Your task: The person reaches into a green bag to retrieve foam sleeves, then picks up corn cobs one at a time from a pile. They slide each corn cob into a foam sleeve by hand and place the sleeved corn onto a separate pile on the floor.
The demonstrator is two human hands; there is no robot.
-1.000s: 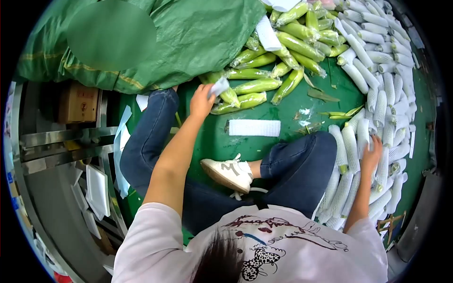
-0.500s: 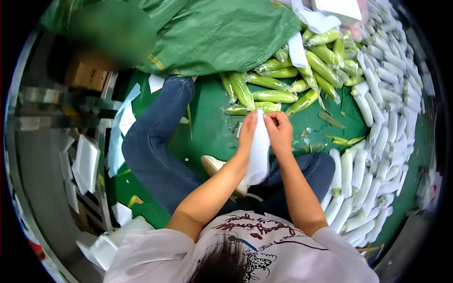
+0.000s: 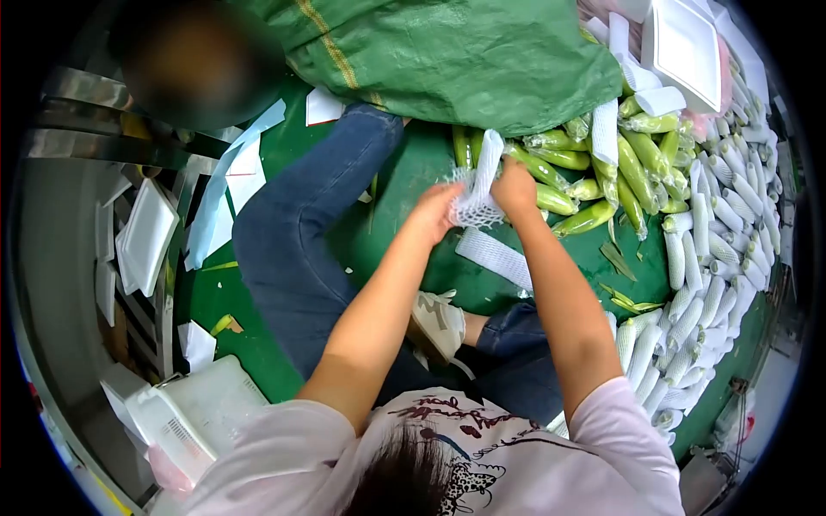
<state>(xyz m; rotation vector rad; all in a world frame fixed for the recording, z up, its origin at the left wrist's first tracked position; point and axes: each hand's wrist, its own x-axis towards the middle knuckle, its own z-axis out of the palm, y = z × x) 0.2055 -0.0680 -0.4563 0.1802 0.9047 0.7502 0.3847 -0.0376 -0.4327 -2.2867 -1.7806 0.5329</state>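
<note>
Stretched between my hands is a white foam net sleeve [image 3: 478, 193], its mesh spread wide at the lower left. My left hand [image 3: 437, 211] has its fingers closed on the mesh. At the sleeve's right side, my right hand [image 3: 514, 185] is closed beside the pile; what its fingertips grip is partly hidden. Another flat foam sleeve [image 3: 495, 258] lies on the green floor just below my hands. Plastic-wrapped green corn cobs [image 3: 637, 172] are heaped beyond and to the right of my right hand.
A green woven sack [image 3: 456, 60] covers the top. Many sleeved cobs [image 3: 723, 249] are piled along the right. A white foam tray [image 3: 684, 52] stands at the upper right. A white crate [image 3: 211, 408] is at the lower left. A blurred person [image 3: 202, 64] is at the upper left.
The view has shifted. The long sleeve held upright between my hands is now bunched and spread open, farther forward. A flat sleeve now shows on the floor below my hands.
</note>
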